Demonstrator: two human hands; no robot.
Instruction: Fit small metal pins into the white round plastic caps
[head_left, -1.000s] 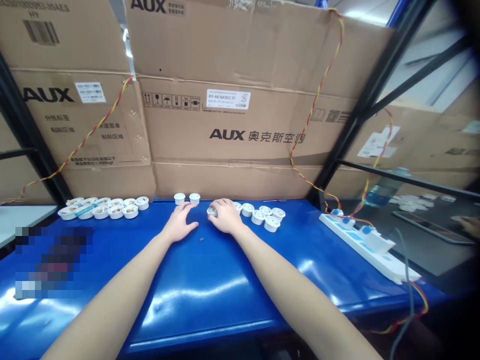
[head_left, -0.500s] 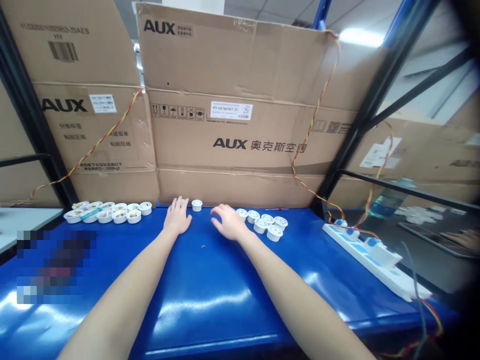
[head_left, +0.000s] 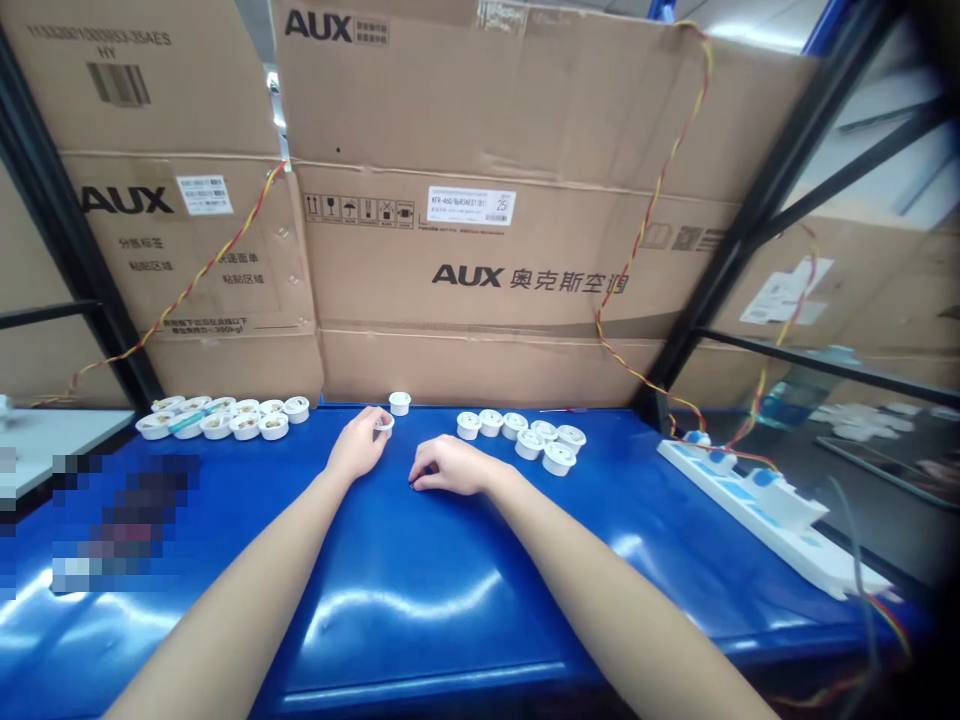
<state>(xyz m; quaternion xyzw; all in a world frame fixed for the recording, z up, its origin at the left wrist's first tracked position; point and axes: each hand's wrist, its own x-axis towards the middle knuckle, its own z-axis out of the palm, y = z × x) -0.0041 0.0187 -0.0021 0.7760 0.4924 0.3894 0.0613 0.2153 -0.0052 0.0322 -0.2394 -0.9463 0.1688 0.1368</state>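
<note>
Cup point(head_left: 387, 425), left of centre, held in left hand point(head_left: 358, 445), best kept level; right hand point(head_left: 454, 465), mid-frame, fingertips at dark speck point(head_left: 412, 486), hold uncertain

Cardboard point(head_left: 480, 362) and power strip point(head_left: 810, 548) suggest a workshop.

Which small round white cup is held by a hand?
The small round white cup in the bare left hand; the other cups stand on the blue table, with no hand touching.
</note>
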